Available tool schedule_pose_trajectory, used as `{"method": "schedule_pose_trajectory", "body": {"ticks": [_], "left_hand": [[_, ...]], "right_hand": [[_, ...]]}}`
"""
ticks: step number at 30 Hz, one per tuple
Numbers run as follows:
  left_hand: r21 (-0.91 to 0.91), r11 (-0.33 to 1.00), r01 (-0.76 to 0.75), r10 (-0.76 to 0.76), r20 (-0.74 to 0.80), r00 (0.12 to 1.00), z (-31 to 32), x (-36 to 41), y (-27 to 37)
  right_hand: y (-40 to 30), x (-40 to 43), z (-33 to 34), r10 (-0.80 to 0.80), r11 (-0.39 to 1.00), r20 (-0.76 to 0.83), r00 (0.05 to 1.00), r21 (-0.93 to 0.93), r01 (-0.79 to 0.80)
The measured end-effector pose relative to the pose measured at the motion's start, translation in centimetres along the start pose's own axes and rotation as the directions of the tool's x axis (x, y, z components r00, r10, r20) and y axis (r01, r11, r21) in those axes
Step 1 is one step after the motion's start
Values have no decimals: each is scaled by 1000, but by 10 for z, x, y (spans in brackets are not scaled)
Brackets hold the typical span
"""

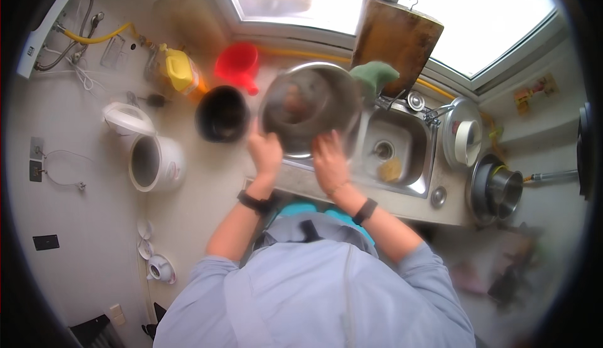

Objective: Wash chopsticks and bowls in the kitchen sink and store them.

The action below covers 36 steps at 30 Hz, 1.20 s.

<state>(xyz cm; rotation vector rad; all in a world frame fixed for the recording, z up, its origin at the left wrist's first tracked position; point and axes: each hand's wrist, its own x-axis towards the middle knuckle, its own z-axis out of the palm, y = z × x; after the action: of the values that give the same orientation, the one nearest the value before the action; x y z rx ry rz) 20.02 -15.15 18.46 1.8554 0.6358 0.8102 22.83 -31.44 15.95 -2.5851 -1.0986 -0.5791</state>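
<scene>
A large round stainless-steel basin point(332, 112) is in front of me, blurred and partly over the sink's left side. My left hand point(266, 154) grips its near left rim, thumb towards the inside. At the near right, my right hand point(330, 159) holds the rim with its fingers reaching over the inner wall. Blur hides the exact finger contact. Something brownish shows faintly inside the basin; I cannot tell whether it is a reflection. To the right, the steel sink point(404, 133) contains a yellow sponge point(390, 169) near its drain.
Left of the basin stand a black inner pot point(222, 115), a red dipper point(238, 65) and a yellow jug point(181, 72). A white rice-cooker body point(158, 162) is farther left. Behind are a wooden cutting board point(395, 42) and green cloth point(374, 77). Stacked pots point(504, 192) stand right.
</scene>
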Motion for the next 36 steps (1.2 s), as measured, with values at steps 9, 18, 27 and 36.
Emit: {"method": "schedule_pose_trajectory", "body": {"ticks": [9,18,27,36], "left_hand": [[-95,993,71,-67,38,997,-8,20,-14],[-174,974,145,-118,160,980,-8,35,8],[-58,963,264,-240,265,934,-7,41,2],[-188,974,127,-89,196,976,-28,32,3]], "right_hand": [[-20,24,4,65,985,-100,993,163,-48],[-47,51,7,236,939,32,971,252,-236],[-28,43,14,71,926,-2,997,372,-65],[-69,51,4,49,786,195,980,598,-158]]}}
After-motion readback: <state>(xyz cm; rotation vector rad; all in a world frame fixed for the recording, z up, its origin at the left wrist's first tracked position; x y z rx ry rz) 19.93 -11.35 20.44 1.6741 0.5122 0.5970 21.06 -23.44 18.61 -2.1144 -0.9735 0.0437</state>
